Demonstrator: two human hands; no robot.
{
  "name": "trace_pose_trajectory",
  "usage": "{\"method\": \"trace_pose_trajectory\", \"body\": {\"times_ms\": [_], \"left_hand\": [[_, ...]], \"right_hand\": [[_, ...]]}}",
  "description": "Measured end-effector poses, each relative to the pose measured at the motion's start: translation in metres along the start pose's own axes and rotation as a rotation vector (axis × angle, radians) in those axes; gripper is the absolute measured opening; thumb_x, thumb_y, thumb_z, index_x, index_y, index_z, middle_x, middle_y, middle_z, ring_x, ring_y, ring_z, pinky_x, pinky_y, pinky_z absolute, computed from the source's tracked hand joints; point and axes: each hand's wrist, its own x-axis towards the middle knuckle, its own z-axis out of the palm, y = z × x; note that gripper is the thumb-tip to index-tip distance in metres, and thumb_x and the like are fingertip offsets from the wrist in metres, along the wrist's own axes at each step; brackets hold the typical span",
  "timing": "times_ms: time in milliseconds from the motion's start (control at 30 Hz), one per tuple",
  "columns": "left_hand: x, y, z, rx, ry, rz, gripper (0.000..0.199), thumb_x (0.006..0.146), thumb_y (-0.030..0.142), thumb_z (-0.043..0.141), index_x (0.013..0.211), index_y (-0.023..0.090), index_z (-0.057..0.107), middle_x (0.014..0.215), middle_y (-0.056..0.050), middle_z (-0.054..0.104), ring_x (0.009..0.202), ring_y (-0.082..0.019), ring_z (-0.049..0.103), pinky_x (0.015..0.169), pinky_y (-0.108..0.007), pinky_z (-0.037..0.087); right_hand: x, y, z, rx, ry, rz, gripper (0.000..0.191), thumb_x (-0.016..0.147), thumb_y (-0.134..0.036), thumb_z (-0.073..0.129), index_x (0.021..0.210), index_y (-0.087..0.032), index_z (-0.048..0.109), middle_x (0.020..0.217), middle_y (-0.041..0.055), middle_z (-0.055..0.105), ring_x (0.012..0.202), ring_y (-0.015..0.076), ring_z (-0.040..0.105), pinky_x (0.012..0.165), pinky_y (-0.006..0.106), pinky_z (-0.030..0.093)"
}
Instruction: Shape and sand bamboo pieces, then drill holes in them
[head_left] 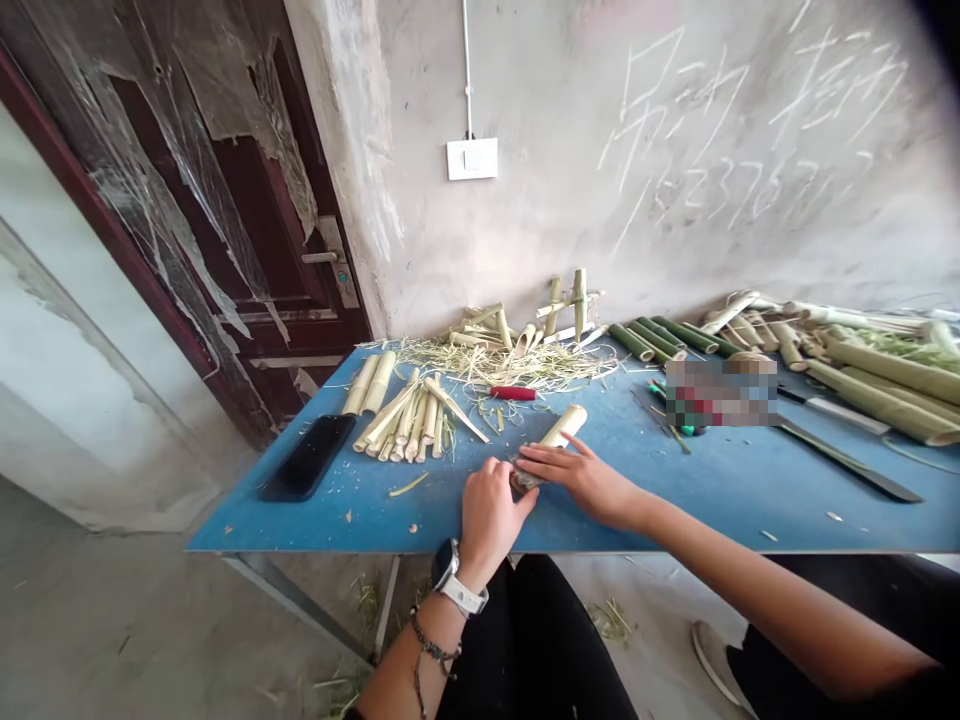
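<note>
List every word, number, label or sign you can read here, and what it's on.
"237": part of a longer handwritten number on the wall; its other digits are uncertain.
Larger characters above it: too unclear to read.
Watch: face too small to read.
Bamboo piece: no text seen.

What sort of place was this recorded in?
Probably a simple bamboo workshop, perhaps a makeshift one: dark-green cylindrical bamboo tubes and pale, stringy bamboo shavings lie on a blue, flat-topped rectangular table.

It's probably a workshop: bamboo tubes (pixel 658 338), shavings (pixel 517 366)
</note>
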Motion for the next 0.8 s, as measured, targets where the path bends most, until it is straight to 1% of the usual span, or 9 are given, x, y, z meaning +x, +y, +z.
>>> {"method": "trace_pose_trajectory", "body": {"times_ms": [33, 133, 167, 300, 433, 467, 600, 733, 800], "left_hand": [[0.0, 0.0003, -0.0003, 0.0, -0.002, 0.003, 0.022, 0.075, 0.035, 0.059, 0.088, 0.018, 0.057, 0.083, -0.002, 0.056, 0.073, -0.015, 0.056, 0.067, -0.028, 0.042], [-0.0001, 0.0009, -0.0015, -0.008, 0.002, 0.009, 0.023, 0.077, 0.036, 0.058, 0.092, 0.019, 0.057, 0.085, -0.002, 0.057, 0.073, -0.015, 0.056, 0.067, -0.027, 0.042], [-0.0002, 0.0009, -0.0019, -0.006, 0.002, 0.008, 0.023, 0.077, 0.037, 0.057, 0.091, 0.019, 0.057, 0.085, -0.002, 0.057, 0.073, -0.015, 0.056, 0.067, -0.027, 0.042], [0.0002, 0.0006, -0.0027, 0.018, -0.006, 0.014, 0.021, 0.078, 0.038, 0.055, 0.087, 0.019, 0.059, 0.081, -0.002, 0.056, 0.071, -0.015, 0.056, 0.065, -0.027, 0.041], [0.0007, 0.0008, -0.0032, 0.026, 0.0, 0.017, 0.026, 0.08, 0.041, 0.052, 0.093, 0.02, 0.06, 0.083, -0.002, 0.057, 0.071, -0.014, 0.056, 0.065, -0.026, 0.041], [0.0007, 0.001, -0.0033, 0.031, 0.0, 0.015, 0.026, 0.08, 0.041, 0.052, 0.092, 0.02, 0.06, 0.082, -0.002, 0.057, 0.071, -0.014, 0.056, 0.065, -0.026, 0.041], [0.0, 0.0016, -0.0044, 0.063, 0.013, 0.03, 0.024, 0.081, 0.041, 0.05, 0.086, 0.019, 0.061, 0.08, -0.002, 0.055, 0.072, -0.014, 0.056, 0.066, -0.026, 0.041], [0.0003, 0.0013, -0.0046, 0.065, 0.029, 0.044, 0.029, 0.084, 0.041, 0.044, 0.088, 0.019, 0.062, 0.081, -0.003, 0.055, 0.073, -0.015, 0.056, 0.067, -0.027, 0.041], [0.0013, 0.0006, -0.0037, 0.05, 0.018, 0.044, 0.027, 0.084, 0.04, 0.046, 0.086, 0.018, 0.062, 0.08, -0.003, 0.055, 0.073, -0.015, 0.056, 0.067, -0.027, 0.042]], "right_hand": [[0.0011, -0.0005, 0.0006, -0.01, -0.004, -0.02, 0.078, 0.066, 0.004, 0.03, 0.136, -0.03, 0.027, 0.138, 0.0028, 0.035, 0.125, 0.0162, 0.033, 0.104, 0.052, 0.015], [0.0018, 0.0005, 0.0021, -0.131, 0.082, 0.257, 0.077, 0.066, 0.007, 0.026, 0.134, -0.027, 0.034, 0.132, 0.0069, 0.043, 0.12, 0.0201, 0.041, 0.1, 0.06, 0.014], [0.0014, 0.0002, 0.0025, -0.136, 0.085, 0.273, 0.076, 0.066, 0.007, 0.026, 0.134, -0.027, 0.034, 0.133, 0.007, 0.042, 0.121, 0.0208, 0.04, 0.1, 0.06, 0.016], [-0.0013, -0.0008, 0.0027, -0.029, -0.011, -0.07, 0.07, 0.074, 0.0, 0.031, 0.138, -0.026, 0.024, 0.141, 0.0031, 0.028, 0.128, 0.0158, 0.027, 0.104, 0.046, 0.022], [-0.0028, 0.0056, 0.0037, -0.149, 0.082, 0.265, 0.076, 0.067, 0.007, 0.025, 0.134, -0.027, 0.033, 0.134, 0.0059, 0.041, 0.121, 0.0196, 0.039, 0.102, 0.059, 0.011], [-0.0029, 0.0045, 0.0041, -0.14, 0.099, 0.27, 0.076, 0.067, 0.007, 0.025, 0.135, -0.027, 0.032, 0.134, 0.0059, 0.04, 0.122, 0.02, 0.039, 0.101, 0.061, 0.009], [-0.0043, -0.0024, 0.0027, -0.027, 0.01, 0.01, 0.073, 0.073, 0.001, 0.029, 0.138, -0.031, 0.022, 0.141, 0.0018, 0.03, 0.125, 0.0177, 0.032, 0.104, 0.056, 0.01], [-0.0051, 0.0044, 0.0009, -0.105, 0.079, 0.287, 0.079, 0.065, 0.008, 0.024, 0.134, -0.031, 0.031, 0.136, 0.0034, 0.039, 0.121, 0.0186, 0.04, 0.101, 0.061, 0.0], [-0.0035, -0.0002, 0.0025, -0.083, 0.072, 0.235, 0.078, 0.067, 0.006, 0.026, 0.135, -0.032, 0.03, 0.136, 0.0036, 0.038, 0.121, 0.0189, 0.039, 0.101, 0.061, 0.0]]}}
